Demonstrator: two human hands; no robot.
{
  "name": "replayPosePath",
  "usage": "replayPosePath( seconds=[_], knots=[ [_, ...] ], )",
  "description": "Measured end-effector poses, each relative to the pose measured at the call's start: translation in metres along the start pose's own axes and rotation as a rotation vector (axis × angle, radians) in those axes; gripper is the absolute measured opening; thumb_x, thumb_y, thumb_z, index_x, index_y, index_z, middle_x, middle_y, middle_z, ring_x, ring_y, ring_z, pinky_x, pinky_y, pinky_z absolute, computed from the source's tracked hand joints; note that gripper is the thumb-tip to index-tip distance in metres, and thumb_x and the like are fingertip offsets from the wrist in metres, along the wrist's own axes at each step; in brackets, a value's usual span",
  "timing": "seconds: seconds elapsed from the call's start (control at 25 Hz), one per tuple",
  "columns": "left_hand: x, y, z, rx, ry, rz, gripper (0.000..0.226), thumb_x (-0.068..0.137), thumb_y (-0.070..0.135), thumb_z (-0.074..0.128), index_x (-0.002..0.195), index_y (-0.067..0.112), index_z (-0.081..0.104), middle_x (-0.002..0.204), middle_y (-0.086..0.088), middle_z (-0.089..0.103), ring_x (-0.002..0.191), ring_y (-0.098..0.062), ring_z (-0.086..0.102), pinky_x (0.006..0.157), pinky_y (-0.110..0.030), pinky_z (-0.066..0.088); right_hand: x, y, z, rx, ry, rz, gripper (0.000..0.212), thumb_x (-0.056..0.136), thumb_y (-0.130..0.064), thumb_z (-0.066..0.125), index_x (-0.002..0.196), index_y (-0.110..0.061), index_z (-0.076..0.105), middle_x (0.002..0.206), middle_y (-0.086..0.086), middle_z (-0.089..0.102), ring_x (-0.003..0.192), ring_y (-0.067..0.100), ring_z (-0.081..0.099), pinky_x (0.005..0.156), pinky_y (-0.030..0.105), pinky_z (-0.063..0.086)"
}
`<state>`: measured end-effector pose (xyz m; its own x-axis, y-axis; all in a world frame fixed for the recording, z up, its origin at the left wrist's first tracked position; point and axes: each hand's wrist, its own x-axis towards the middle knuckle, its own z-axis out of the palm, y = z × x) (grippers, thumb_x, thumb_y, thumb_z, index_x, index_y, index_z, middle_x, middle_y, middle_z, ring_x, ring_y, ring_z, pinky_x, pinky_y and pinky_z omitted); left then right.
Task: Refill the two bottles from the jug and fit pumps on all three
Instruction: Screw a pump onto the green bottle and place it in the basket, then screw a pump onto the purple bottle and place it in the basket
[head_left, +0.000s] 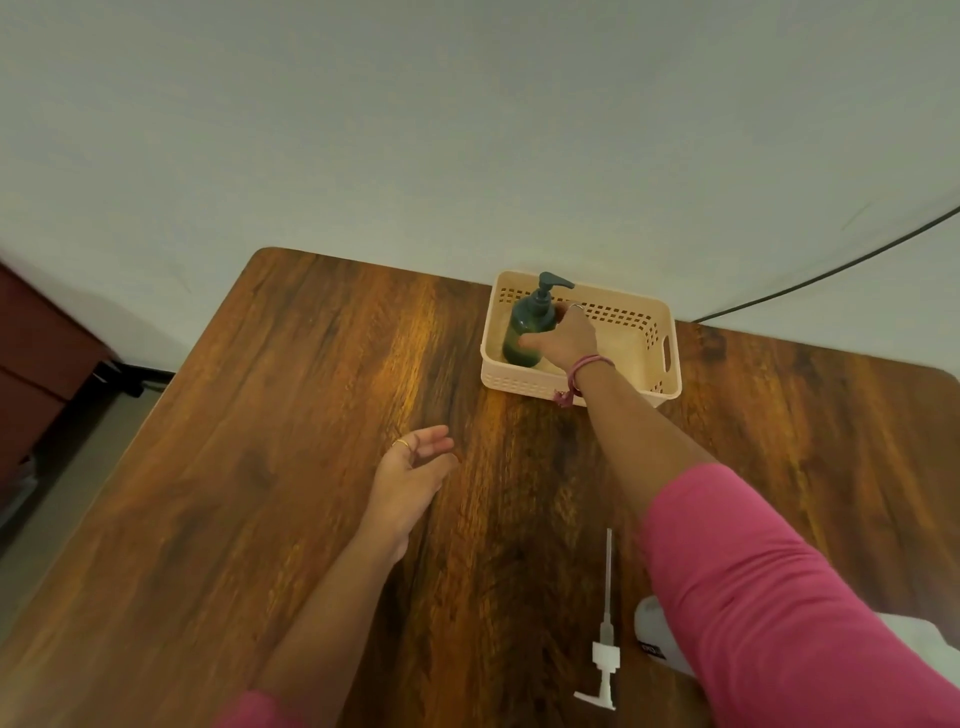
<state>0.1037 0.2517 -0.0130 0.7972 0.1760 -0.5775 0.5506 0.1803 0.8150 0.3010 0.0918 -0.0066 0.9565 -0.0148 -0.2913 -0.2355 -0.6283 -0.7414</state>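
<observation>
Gripping the green pump bottle (524, 332) in the basket (644, 332), the right hand (563, 338).
Left hand (410, 478) hovers loose-fingered mid-table; white pump (605, 654) lies near the front edge.

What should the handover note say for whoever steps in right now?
Right hand grips the green bottle, pump already on, standing in the basket at the table's far edge.
Left hand open, holds nothing, over the table.
White pump lies loose on the table near the front.
A white container shows partly under the right sleeve; I can't tell what it is.
Done: one bottle pumped.
Left: fit the white pump; the other bottle isn't in view.
</observation>
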Motion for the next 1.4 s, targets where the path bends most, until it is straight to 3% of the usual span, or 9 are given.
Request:
replayPosePath(
  seconds=[0.16, 0.36, 0.6, 0.8, 1.0, 1.2, 1.4],
  knots=[
    [-0.008, -0.003, 0.006, 0.019, 0.002, 0.023, 0.035, 0.089, 0.008, 0.061, 0.120, 0.023, 0.059, 0.116, 0.004, 0.065, 0.104, -0.010, 0.060, 0.076, -0.025, 0.046, -0.016, -0.005, -0.011, -0.048, 0.004, 0.054, 0.077, 0.078, -0.020, 0.076, 0.139, -0.006, 0.032, 0.139, 0.012, 0.044, 0.126, 0.028, 0.045, 0.094, 0.029, 0.041],
    [-0.027, -0.006, 0.014, 0.026, 0.000, 0.038, 0.034, 0.090, 0.009, 0.061, 0.121, 0.021, 0.059, 0.115, 0.003, 0.065, 0.105, -0.011, 0.060, 0.079, -0.026, 0.047, -0.062, -0.005, -0.022, 0.127, 0.149, 0.056, 0.068, 0.079, -0.016, 0.073, 0.138, -0.009, 0.040, 0.141, 0.010, 0.046, 0.129, 0.025, 0.043, 0.105, 0.034, 0.039],
    [-0.065, -0.026, 0.031, 0.025, -0.034, 0.048, 0.034, 0.090, 0.008, 0.060, 0.122, 0.019, 0.059, 0.116, 0.001, 0.065, 0.108, -0.014, 0.060, 0.090, -0.032, 0.049, -0.167, 0.022, -0.023, 0.078, 0.048, -0.086, 0.054, 0.086, -0.016, 0.066, 0.135, -0.013, 0.045, 0.134, 0.004, 0.049, 0.119, 0.018, 0.051, 0.095, 0.025, 0.041],
    [-0.096, -0.055, 0.051, 0.050, -0.022, 0.073, 0.034, 0.088, 0.008, 0.062, 0.120, 0.020, 0.060, 0.114, 0.003, 0.066, 0.103, -0.012, 0.062, 0.076, -0.023, 0.049, -0.238, 0.094, -0.022, -0.109, -0.021, -0.191, 0.041, 0.090, -0.013, 0.059, 0.129, -0.014, 0.050, 0.131, 0.005, 0.050, 0.114, 0.016, 0.055, 0.098, 0.029, 0.046],
    [-0.126, -0.079, 0.069, 0.096, 0.035, 0.065, 0.034, 0.088, 0.008, 0.063, 0.121, 0.018, 0.061, 0.113, 0.003, 0.066, 0.104, -0.011, 0.061, 0.087, -0.028, 0.049, -0.278, 0.147, -0.026, -0.529, -0.156, -0.310, 0.037, 0.096, -0.003, 0.042, 0.133, -0.008, 0.047, 0.138, 0.011, 0.045, 0.120, 0.025, 0.052, 0.100, 0.029, 0.041],
    [-0.143, -0.090, 0.079, 0.092, 0.080, 0.050, 0.031, 0.088, 0.009, 0.063, 0.117, 0.019, 0.061, 0.112, 0.002, 0.065, 0.104, -0.011, 0.060, 0.092, -0.033, 0.049, -0.297, 0.177, -0.028, -0.859, -0.280, -0.455, 0.031, 0.095, -0.002, 0.045, 0.124, -0.009, 0.051, 0.127, 0.011, 0.048, 0.099, 0.031, 0.061, 0.076, 0.036, 0.053],
    [-0.154, -0.097, 0.087, 0.086, 0.109, 0.060, 0.032, 0.089, 0.009, 0.062, 0.120, 0.017, 0.060, 0.113, 0.003, 0.064, 0.107, -0.013, 0.058, 0.090, -0.032, 0.047, -0.288, 0.204, -0.023, -0.936, -0.350, -0.538, 0.033, 0.096, 0.000, 0.043, 0.127, -0.006, 0.052, 0.132, 0.013, 0.046, 0.109, 0.032, 0.055, 0.088, 0.039, 0.052]
  ],
)
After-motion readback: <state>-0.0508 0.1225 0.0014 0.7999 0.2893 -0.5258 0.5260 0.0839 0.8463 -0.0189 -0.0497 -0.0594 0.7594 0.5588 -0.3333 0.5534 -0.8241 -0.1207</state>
